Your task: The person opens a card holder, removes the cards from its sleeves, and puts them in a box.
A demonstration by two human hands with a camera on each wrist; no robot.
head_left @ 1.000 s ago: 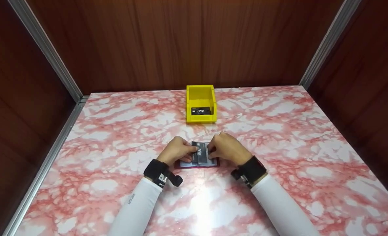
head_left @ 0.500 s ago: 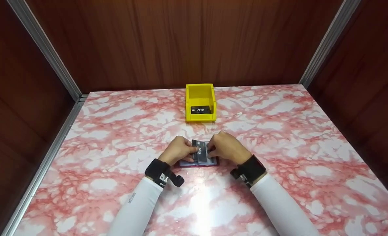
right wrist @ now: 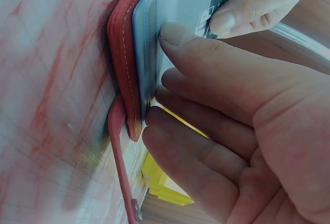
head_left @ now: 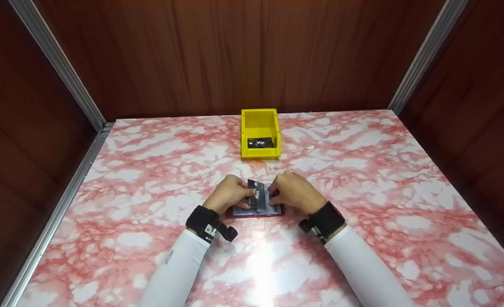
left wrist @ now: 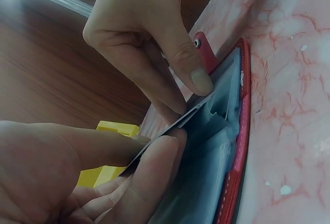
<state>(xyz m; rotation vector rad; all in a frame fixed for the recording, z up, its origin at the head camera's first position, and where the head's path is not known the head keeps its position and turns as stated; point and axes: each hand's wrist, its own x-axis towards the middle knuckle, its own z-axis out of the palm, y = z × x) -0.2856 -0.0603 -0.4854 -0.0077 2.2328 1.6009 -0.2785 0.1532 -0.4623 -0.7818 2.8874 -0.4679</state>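
A card holder (head_left: 243,214) with a red stitched cover (left wrist: 235,167) and clear plastic sleeves (left wrist: 198,167) lies open on the table. My left hand (head_left: 228,194) pinches a black card (head_left: 257,197) marked "Vip" between thumb and fingers. Part of that card is inside a clear sleeve, its far-left portion bare. My right hand (head_left: 296,192) pinches the right edge of the sleeve (right wrist: 180,7), thumb on top and fingers behind. A red strap (right wrist: 119,152) with a metal snap sticks out from the cover.
Behind the hands stands a yellow bin (head_left: 260,153) holding a black "Vip" card or cards (head_left: 260,143). The red-and-white marbled table (head_left: 149,179) is bounded by brown wood-look panels (head_left: 252,55) at the back and sides.
My left hand and the black card have shifted slightly up and left, and more of the card shows outside the sleeve. My right hand has stayed nearly in place.
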